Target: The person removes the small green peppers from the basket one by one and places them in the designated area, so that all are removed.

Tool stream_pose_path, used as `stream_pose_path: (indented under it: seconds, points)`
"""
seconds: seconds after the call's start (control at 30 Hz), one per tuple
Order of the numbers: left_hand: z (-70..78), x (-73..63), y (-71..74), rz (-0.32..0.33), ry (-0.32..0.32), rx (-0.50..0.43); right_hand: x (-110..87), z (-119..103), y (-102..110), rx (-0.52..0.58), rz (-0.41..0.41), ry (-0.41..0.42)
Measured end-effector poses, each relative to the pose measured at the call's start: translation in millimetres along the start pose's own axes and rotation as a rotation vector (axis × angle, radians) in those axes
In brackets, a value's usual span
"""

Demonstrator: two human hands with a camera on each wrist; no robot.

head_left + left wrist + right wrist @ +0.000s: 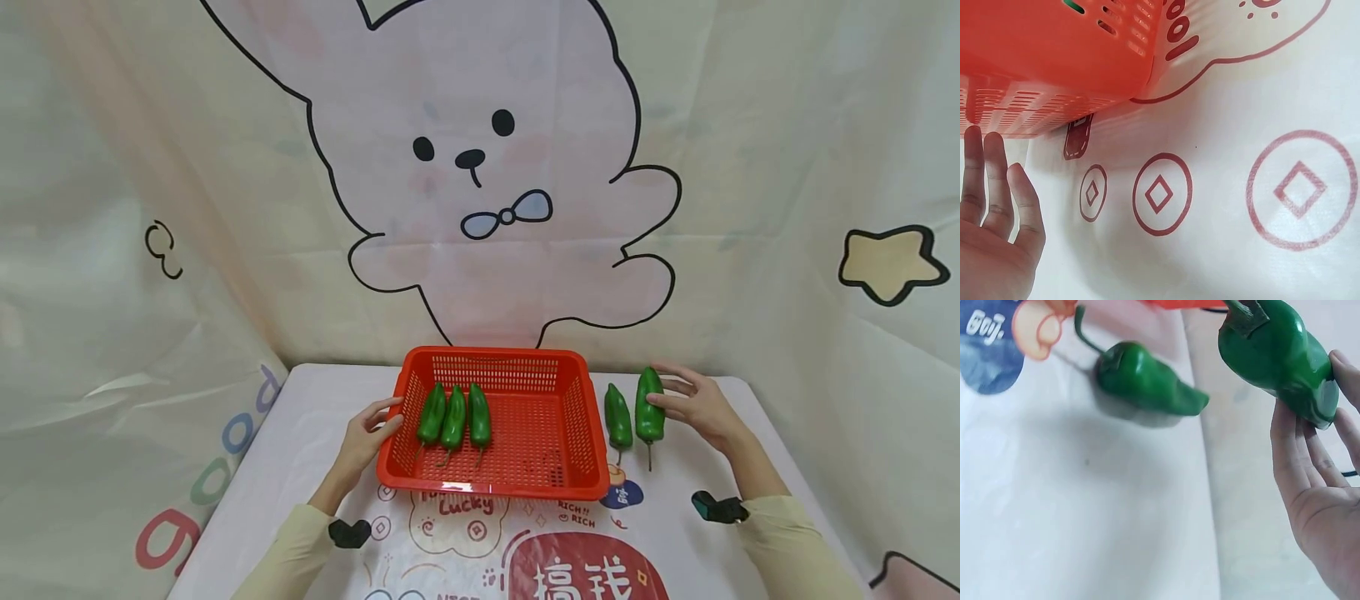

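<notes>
My right hand (701,407) pinches a long green chili pepper (649,406) between thumb and fingers, its stem hanging toward me. In the right wrist view this pepper (1279,356) is raised, with fingertips around its narrow end. Another green pepper (1147,384) lies on the table just left of it. At the red plastic basket (495,490), my left hand (362,442) reaches its left side. The left wrist view shows the left fingers (997,181) nearly straight, fingertips right at the slotted wall. Three green peppers (453,419) lie side by side in the basket's left half.
A white table cover (337,383) with red printed drawings and lettering lies under the basket. Behind it stands a fabric backdrop (480,275) with a large cartoon animal. More printed fabric (810,333) hangs at both sides. Dark patches (349,533) sit near both wrists.
</notes>
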State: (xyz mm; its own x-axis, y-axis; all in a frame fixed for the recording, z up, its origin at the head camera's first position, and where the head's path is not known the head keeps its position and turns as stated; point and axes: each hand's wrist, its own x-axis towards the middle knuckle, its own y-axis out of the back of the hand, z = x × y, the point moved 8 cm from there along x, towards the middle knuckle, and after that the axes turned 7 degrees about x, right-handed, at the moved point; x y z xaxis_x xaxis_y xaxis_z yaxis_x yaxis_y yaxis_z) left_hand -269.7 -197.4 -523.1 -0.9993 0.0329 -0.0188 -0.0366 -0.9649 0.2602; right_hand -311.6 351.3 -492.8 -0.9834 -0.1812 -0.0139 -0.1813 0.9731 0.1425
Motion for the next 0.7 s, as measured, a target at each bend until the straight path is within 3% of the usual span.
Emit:
stream_pose_path:
  seconds: [0.2, 0.47, 0.7]
  points:
    - [2.2, -1.2, 0.2, 0.010, 0.002, 0.013, -0.5, 17, 8, -0.007, -0.002, -0.043]
    - [6.3, -3.1, 0.4, 0.013, -0.014, 0.014, 0.6, 30, 14, -0.021, -0.024, -0.037]
    - [-1.2, 0.5, 0.1, 0.010, -0.005, 0.021, 5.5, 39, 14, -0.104, -0.059, -0.033]
